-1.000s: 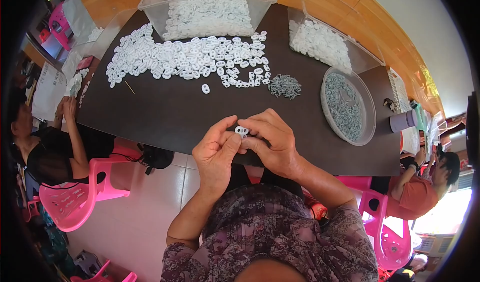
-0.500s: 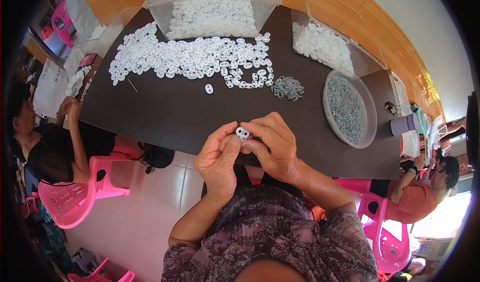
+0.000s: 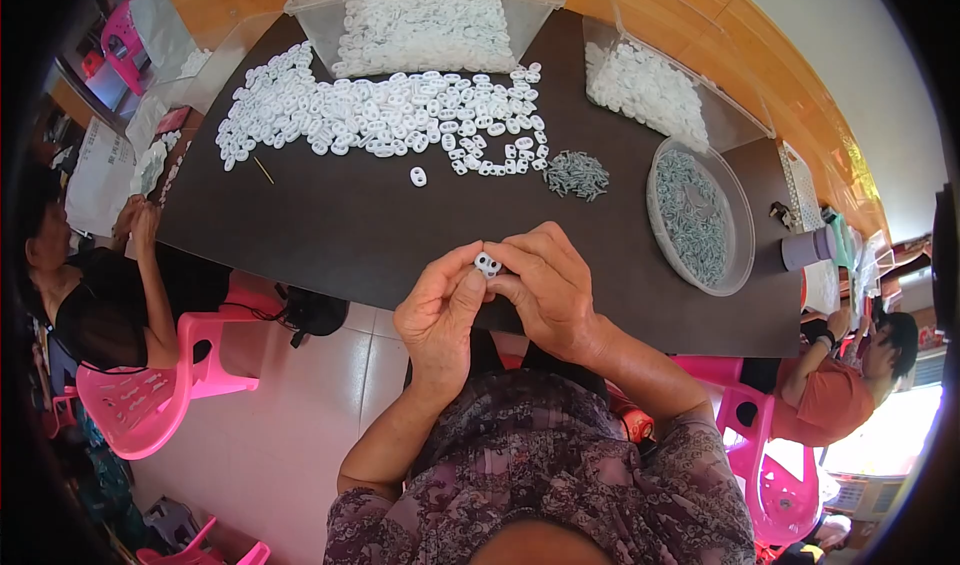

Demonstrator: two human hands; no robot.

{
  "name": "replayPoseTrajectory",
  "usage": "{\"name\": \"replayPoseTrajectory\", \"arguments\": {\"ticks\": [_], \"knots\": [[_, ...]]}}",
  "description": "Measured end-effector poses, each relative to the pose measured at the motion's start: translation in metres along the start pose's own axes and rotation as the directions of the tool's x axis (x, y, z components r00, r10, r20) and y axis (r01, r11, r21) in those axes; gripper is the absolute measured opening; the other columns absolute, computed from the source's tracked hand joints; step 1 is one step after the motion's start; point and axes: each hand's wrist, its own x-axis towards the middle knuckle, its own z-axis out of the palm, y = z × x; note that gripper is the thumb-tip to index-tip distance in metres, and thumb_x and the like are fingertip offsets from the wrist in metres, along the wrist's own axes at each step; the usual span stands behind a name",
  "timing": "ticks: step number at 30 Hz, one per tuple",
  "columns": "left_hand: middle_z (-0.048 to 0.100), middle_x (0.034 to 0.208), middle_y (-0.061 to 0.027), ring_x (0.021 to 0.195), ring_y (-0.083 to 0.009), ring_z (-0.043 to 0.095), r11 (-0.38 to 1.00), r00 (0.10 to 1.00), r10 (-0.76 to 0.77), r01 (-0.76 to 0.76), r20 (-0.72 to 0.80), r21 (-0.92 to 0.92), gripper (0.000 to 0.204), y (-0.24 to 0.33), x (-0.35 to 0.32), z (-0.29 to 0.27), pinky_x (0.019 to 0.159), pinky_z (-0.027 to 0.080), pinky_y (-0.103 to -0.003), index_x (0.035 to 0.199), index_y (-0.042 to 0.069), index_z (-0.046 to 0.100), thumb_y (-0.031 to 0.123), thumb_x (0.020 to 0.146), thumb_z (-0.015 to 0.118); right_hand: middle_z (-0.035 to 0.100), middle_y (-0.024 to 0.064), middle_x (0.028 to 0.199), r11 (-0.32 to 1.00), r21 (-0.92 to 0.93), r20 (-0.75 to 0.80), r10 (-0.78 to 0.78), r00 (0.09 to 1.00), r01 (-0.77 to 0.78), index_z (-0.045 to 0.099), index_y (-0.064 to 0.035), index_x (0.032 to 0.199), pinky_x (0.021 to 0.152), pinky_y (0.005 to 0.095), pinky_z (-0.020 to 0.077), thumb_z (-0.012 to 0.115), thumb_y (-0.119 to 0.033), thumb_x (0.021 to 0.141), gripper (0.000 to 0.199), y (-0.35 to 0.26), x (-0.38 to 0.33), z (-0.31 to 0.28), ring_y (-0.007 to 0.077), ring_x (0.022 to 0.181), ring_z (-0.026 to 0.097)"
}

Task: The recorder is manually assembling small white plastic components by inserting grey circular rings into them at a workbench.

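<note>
Both my hands meet over the near edge of the dark surface (image 3: 340,225). My left hand (image 3: 438,315) and right hand (image 3: 545,290) are closed together on one small white plastic piece (image 3: 487,263), pinched at the fingertips. White pieces lie heaped (image 3: 380,115) farther back; small grey metal springs (image 3: 576,175) sit beside a round tray (image 3: 745,235) to the right.
</note>
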Motion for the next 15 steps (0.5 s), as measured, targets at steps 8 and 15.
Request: {"name": "replayPoseTrajectory", "arguments": {"ticks": [8,15], "knots": [[0.063,0.089,-0.0085,0.071,-0.0109,0.056,0.997,0.999,0.046,-0.047,0.010,0.056,0.023,0.0003,0.0017,-0.0032,0.064,0.048,-0.022,0.109,-0.006,0.060,0.004,0.088,0.058,0.058,0.0133,0.087,0.999,-0.025,-0.034,-0.034,0.999,0.033,0.060,0.0037,0.099,0.060,0.0340,0.0460,0.069,0.001,0.066,0.035,-0.0018,0.0012,0.0018,0.0276,0.073,0.053],[0.057,0.088,-0.0035,0.072,-0.0085,0.053,0.999,0.999,0.027,-0.028,-0.032,-0.038,0.024,0.0004,-0.0023,0.0040,0.066,0.047,-0.020,0.111,-0.004,0.060,0.002,0.088,0.059,0.058,0.0134,0.087,0.997,0.070,-0.022,0.020,1.000,-0.018,0.060,0.0041,0.101,0.060,0.0336,0.0459,0.068,0.002,0.067,0.034,-0.0056,0.0019,0.0006,0.0273,0.073,0.053]]}}
